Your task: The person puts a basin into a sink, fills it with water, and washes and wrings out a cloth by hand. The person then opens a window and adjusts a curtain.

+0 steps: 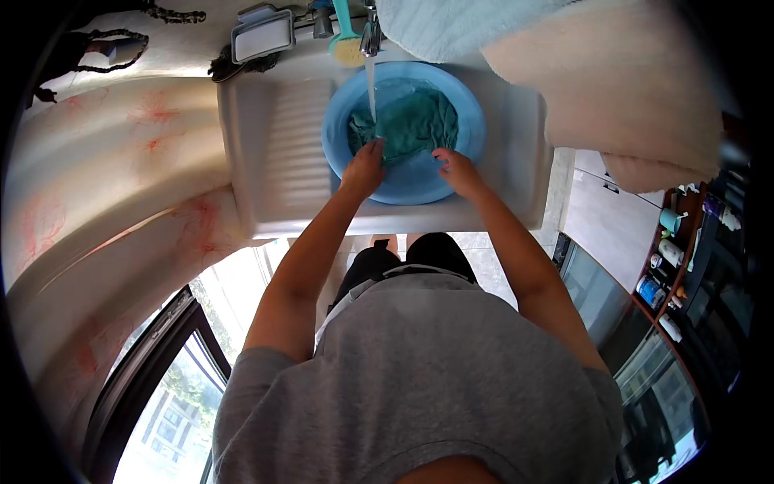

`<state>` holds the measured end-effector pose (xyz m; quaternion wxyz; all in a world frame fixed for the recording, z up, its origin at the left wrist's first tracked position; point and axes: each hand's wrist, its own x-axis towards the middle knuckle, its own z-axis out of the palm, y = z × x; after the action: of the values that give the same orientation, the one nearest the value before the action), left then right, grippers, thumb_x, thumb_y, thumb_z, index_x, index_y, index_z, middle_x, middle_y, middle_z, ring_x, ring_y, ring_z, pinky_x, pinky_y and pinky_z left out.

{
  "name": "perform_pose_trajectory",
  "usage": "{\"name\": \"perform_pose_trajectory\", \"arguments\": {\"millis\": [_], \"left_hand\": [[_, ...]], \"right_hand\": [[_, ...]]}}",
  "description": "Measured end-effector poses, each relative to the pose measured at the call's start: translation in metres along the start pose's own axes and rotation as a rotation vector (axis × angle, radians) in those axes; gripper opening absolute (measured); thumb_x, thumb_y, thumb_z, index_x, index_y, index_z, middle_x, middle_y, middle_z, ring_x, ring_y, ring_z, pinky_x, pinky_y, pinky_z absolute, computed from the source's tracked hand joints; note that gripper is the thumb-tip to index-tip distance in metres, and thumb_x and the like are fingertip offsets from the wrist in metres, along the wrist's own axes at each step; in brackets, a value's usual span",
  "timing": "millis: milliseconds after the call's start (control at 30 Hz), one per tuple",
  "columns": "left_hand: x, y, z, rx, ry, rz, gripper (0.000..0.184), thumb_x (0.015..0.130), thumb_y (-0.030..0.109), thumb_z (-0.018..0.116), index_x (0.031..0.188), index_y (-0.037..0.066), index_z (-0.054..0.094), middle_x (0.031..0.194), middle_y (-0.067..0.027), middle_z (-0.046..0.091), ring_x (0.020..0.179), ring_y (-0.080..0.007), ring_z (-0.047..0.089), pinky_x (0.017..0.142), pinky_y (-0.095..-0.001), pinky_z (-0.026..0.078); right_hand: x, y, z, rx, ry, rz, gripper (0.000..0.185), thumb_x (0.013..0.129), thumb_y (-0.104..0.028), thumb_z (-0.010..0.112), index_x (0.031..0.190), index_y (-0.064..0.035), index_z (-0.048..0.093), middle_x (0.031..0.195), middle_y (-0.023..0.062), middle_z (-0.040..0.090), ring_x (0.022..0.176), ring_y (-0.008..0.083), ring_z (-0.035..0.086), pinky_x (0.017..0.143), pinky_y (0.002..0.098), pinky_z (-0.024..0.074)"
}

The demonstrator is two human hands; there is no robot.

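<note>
A blue basin sits in the white sink, with a wet dark green cloth lying in its water. From the faucet a stream of water runs down onto the cloth's left part. My left hand is at the basin's lower left, its fingertips closed at the near edge of the cloth. Over the basin's right side, my right hand has its fingers bent by the cloth's lower right corner. Whether they grip the cloth is too small to tell.
The sink's ribbed washboard lies left of the basin. Behind the sink are a soap dish and a teal-handled brush. A fluffy pale cloth hangs at the upper right, and a curtain at the left.
</note>
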<state>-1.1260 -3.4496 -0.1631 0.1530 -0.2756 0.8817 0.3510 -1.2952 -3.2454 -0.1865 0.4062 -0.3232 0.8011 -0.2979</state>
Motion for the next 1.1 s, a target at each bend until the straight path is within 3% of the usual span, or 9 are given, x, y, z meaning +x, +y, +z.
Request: {"name": "perform_pose_trajectory", "arguments": {"millis": [200,300,467,533,633,800,967,1000,1100], "left_hand": [[0.085,-0.003,0.035,0.019,0.188,0.003,0.097,0.080,0.028,0.075,0.153,0.006,0.015,0.153,-0.0220,0.026,0.140,-0.0408,0.030,0.112,-0.0463,0.033],[0.090,0.018,0.050,0.345,-0.016,0.172,0.101,0.079,0.036,0.076,0.154,0.008,0.015,0.152,-0.0203,0.029,0.141,-0.0415,0.028,0.113,-0.0506,0.029],[0.092,-0.009,0.068,0.464,-0.233,0.400,0.071,0.079,0.031,0.072,0.138,0.005,0.042,0.139,-0.0238,0.047,0.127,-0.0401,0.047,0.104,-0.0547,0.038],[0.095,-0.010,0.074,-0.182,0.056,-0.296,0.053,0.081,0.024,0.065,0.127,0.005,0.050,0.120,-0.0262,0.060,0.111,-0.0414,0.059,0.091,-0.0515,0.047],[0.104,0.019,0.084,-0.424,0.113,-0.328,0.048,0.082,0.017,0.062,0.127,0.005,0.051,0.106,-0.0248,0.065,0.101,-0.0429,0.063,0.084,-0.0488,0.050],[0.048,0.093,0.038,-0.332,0.157,0.016,0.049,0.080,0.021,0.065,0.123,0.002,0.053,0.092,-0.0241,0.066,0.086,-0.0459,0.063,0.073,-0.0499,0.050],[0.022,0.149,-0.013,-0.282,0.037,0.081,0.036,0.079,0.025,0.068,0.110,0.007,0.059,0.081,-0.0185,0.067,0.075,-0.0413,0.065,0.066,-0.0501,0.051],[0.032,0.148,-0.011,-0.211,0.078,0.031,0.027,0.081,0.029,0.065,0.100,0.009,0.062,0.082,-0.0185,0.068,0.074,-0.0402,0.065,0.066,-0.0496,0.051],[0.070,0.125,0.007,-0.212,0.252,-0.202,0.032,0.082,0.037,0.062,0.091,0.007,0.063,0.084,-0.0173,0.069,0.073,-0.0392,0.066,0.067,-0.0485,0.052]], "right_hand": [[0.029,0.014,0.024,0.871,-0.194,0.636,0.058,0.087,-0.017,0.066,0.138,-0.0028,0.041,0.113,0.0160,0.060,0.093,0.0271,0.066,0.087,0.0431,0.0532],[0.040,0.027,0.043,1.074,-0.006,0.785,0.060,0.087,-0.020,0.066,0.139,-0.0053,0.039,0.107,0.0151,0.060,0.087,0.0248,0.066,0.087,0.0435,0.0522],[0.061,0.062,0.064,1.352,0.262,0.890,0.046,0.089,-0.027,0.065,0.129,-0.0122,0.050,0.107,0.0116,0.057,0.082,0.0214,0.060,0.081,0.0406,0.0487],[0.072,0.047,0.071,1.338,0.389,0.928,0.047,0.093,-0.042,0.061,0.125,-0.0098,0.051,0.116,0.0129,0.055,0.101,0.0242,0.056,0.086,0.0396,0.0487],[0.079,0.016,0.061,1.661,0.081,0.702,0.057,0.092,-0.060,0.054,0.127,-0.0147,0.053,0.106,0.0060,0.061,0.079,0.0221,0.058,0.078,0.0370,0.0460],[0.093,-0.015,0.007,1.767,-0.113,0.368,0.082,0.089,-0.074,0.040,0.132,-0.0053,0.052,0.125,0.0105,0.059,0.118,0.0261,0.057,0.100,0.0443,0.0468],[0.112,0.003,0.023,2.154,-0.185,0.540,0.078,0.089,-0.072,0.044,0.123,-0.0030,0.055,0.111,0.0133,0.063,0.103,0.0253,0.063,0.089,0.0409,0.0524],[0.109,0.017,0.035,2.292,-0.527,0.318,0.070,0.091,-0.066,0.047,0.118,-0.0020,0.056,0.107,0.0129,0.063,0.099,0.0245,0.063,0.086,0.0407,0.0528],[0.108,0.012,0.060,2.073,-0.152,0.128,0.044,0.095,-0.045,0.054,0.102,-0.0019,0.058,0.092,0.0083,0.062,0.082,0.0215,0.062,0.072,0.0380,0.0529]]}}
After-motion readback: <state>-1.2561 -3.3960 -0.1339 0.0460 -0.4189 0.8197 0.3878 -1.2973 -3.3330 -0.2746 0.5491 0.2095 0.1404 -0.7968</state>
